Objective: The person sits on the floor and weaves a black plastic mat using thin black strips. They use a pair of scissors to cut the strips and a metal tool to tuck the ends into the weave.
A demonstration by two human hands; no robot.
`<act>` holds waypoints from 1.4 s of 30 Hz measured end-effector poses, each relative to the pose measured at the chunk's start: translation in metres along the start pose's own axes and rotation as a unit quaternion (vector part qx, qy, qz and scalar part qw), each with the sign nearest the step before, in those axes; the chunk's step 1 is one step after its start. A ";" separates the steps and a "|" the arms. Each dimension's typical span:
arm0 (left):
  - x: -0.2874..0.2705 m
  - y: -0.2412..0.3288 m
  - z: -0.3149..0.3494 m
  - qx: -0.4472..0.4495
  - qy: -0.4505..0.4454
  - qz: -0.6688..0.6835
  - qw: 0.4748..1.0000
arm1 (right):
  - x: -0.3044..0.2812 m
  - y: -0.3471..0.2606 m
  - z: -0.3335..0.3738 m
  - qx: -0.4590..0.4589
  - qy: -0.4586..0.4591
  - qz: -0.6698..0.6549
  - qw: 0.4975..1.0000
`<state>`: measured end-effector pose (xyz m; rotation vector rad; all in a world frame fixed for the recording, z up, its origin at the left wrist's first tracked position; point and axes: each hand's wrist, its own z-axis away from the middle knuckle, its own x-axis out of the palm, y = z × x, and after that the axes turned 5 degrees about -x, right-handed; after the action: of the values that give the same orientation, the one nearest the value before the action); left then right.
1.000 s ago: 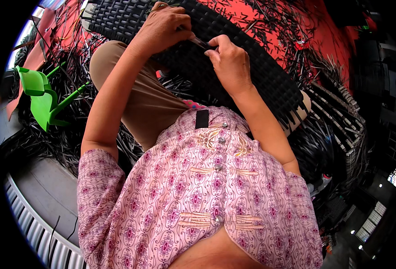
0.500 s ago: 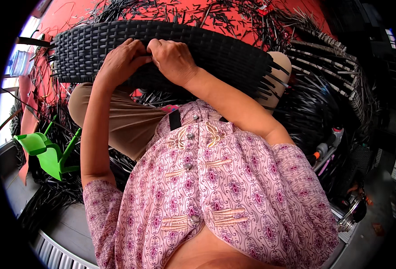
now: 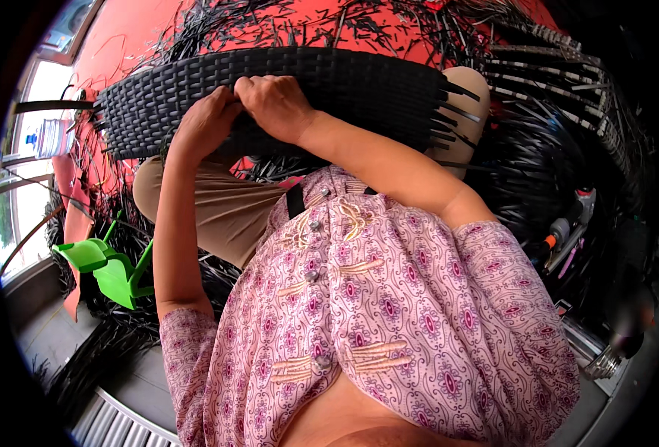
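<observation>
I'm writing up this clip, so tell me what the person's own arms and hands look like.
The left hand and right hand are bare, without gloves. The forearms are uncovered, and nothing shows on the wrists. The loose sleeves stop around the elbows, in pale pink cloth with a purple pattern of ovals and curls.

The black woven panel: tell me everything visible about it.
The panel is long, black and densely woven from plastic-looking material, with loose strips sticking out at both ends. It lies crosswise over the person's bent legs. The left hand and right hand touch it near its middle.
</observation>
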<state>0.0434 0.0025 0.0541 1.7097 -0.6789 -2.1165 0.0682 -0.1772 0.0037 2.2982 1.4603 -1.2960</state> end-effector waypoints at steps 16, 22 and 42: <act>0.011 -0.003 -0.010 -0.023 0.053 0.033 0.998 | -0.028 -0.005 0.013 -0.023 -0.054 -0.063 0.996; 0.013 0.000 -0.004 -0.054 0.032 0.176 0.982 | -0.049 0.008 0.024 -0.029 0.005 -0.110 0.994; 0.004 -0.041 0.009 -0.138 0.386 -0.107 0.906 | -0.101 0.085 0.031 0.099 0.016 0.217 0.971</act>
<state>0.0349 0.0356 0.0301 2.2740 0.0427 -1.3423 0.1003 -0.3061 0.0291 2.5769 0.7883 -1.3181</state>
